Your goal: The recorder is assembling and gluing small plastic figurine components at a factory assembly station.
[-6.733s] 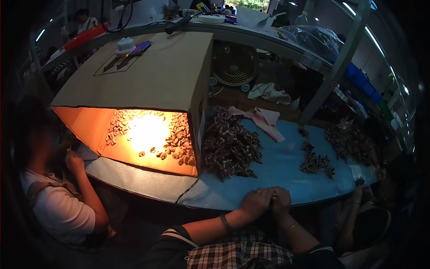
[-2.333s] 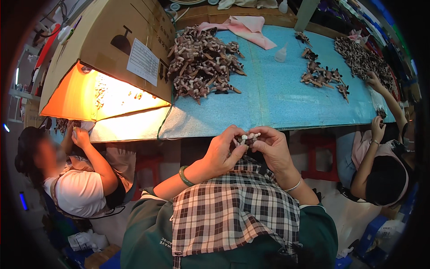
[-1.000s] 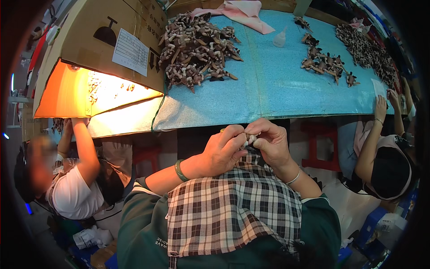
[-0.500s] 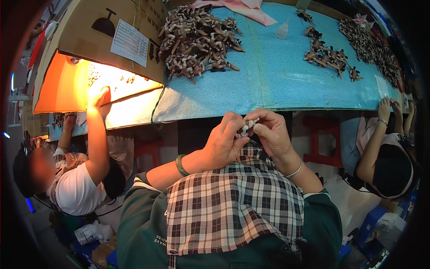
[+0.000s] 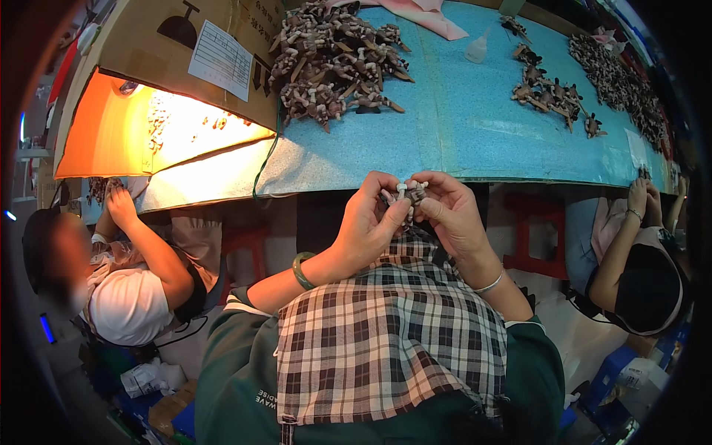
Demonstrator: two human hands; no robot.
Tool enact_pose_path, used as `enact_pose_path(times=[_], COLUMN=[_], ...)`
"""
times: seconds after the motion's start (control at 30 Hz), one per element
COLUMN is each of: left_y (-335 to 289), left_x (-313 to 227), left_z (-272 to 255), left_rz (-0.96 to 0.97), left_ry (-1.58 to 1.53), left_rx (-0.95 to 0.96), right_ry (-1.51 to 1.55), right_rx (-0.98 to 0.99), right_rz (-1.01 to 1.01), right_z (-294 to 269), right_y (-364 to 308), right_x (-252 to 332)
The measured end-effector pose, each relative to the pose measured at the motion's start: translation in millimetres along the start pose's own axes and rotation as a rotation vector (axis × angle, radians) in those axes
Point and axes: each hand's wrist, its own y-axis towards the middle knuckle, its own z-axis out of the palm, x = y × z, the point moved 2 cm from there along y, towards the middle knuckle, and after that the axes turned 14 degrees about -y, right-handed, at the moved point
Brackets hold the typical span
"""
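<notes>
Just in front of the table's near edge, a small brown and off-white figurine [image 5: 412, 196] is held up between my two hands. My left hand [image 5: 368, 224] pinches it from one side, the thumb pressed against its front. From the other side my right hand [image 5: 454, 215] grips it with thumb and curled forefinger. Part of the figurine is hidden behind the fingers, so its full shape does not show. Similar small brown and white figurines lie in a big heap [image 5: 337, 63] on the blue tabletop [image 5: 452, 152] beyond my hands.
A cardboard box [image 5: 215, 55], brightly lit inside, stands at the left. A white squeeze bottle [image 5: 477, 50] and pink cloth [image 5: 426, 16] lie farther back. More figurines form a small group [image 5: 549, 96] and a long pile [image 5: 619, 81] at right. Co-workers sit on both sides.
The figurine has turned in my fingers, and more of it shows between my hands. The co-worker on the left has drawn an arm out of the lit box.
</notes>
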Motion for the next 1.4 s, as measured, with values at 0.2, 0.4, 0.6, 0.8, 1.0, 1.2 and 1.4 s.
enact_pose_path(times=[0.2, 0.4, 0.6, 0.8, 1.0, 1.2, 1.4], left_y=[6.3, 10.1, 8.3, 6.7, 2.6, 5.9, 5.7], left_x=[0.9, 10.6, 13.9, 10.4, 16.8, 1.6, -8.9], left_z=[-5.0, -13.1, -11.1, -5.2, -3.9, 11.1, 0.6], left_rz=[-0.352, -0.567, -0.694, -0.855, -0.939, -0.632, -0.255], left_ry=[-0.563, -0.841, -1.049, -1.133, -1.153, -0.700, -0.199], left_rx=[0.012, 0.036, 0.079, 0.062, 0.076, -0.302, -0.006], right_ry=[0.014, -0.037, -0.116, -0.231, -0.449, -0.622, -0.528], right_rx=[0.004, 0.002, 0.006, 0.008, 0.047, 0.160, 0.009], right_rz=[0.021, 0.056, 0.064, 0.003, -0.080, -0.172, -0.117], right_z=[-9.2, -10.2, -8.9, -5.7, -5.6, -16.2, -18.2], right_y=[2.1, 2.9, -1.2, -4.4, -0.7, 6.5, 2.7], right_x=[4.8, 6.2, 7.8, 17.9, 36.4, 47.1, 30.5])
